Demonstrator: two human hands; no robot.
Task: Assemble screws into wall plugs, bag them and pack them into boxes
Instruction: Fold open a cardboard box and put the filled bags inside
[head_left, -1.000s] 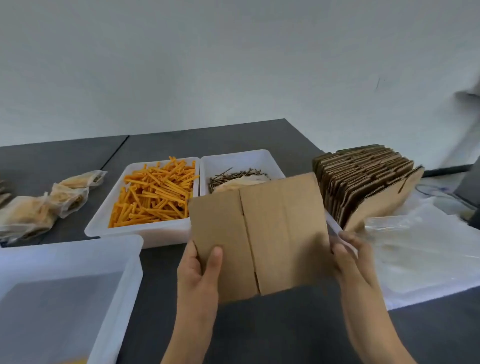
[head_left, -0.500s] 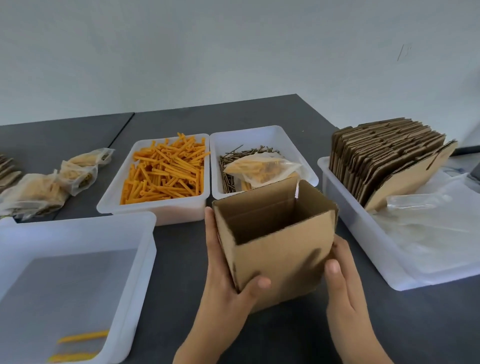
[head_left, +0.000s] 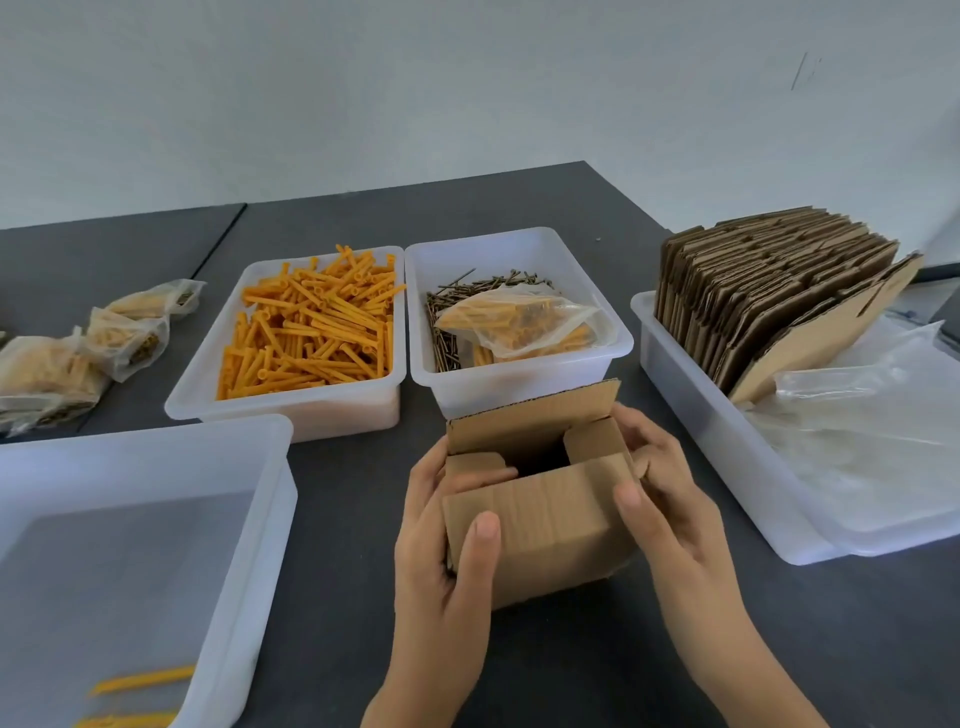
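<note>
Centrally on the dark surface (head_left: 545, 208) stand two white tubs side by side: the left tub (head_left: 283, 405) is heaped with orange wall plugs (head_left: 311, 327), the right tub (head_left: 519, 382) holds dark screws (head_left: 447, 327) with a filled clear bag (head_left: 519, 322) lying on top of them. A larger tub (head_left: 727, 457) at the right carries a row of flat cardboard blanks (head_left: 769, 291) and loose clear plastic (head_left: 857, 415). At the lower left a big tub (head_left: 249, 519), cut off by the frame, shows a few orange pieces, blurred. More filled bags (head_left: 93, 348) lie at the far left, partly out of view. Just in front of the screw tub, the small cardboard box (head_left: 540, 514) is gripped by both hands: the left hand (head_left: 441, 566) curls round its left side, thumb on the front; the right hand (head_left: 670, 499) wraps its fingers over the right flap, whose tips are hidden.
</note>
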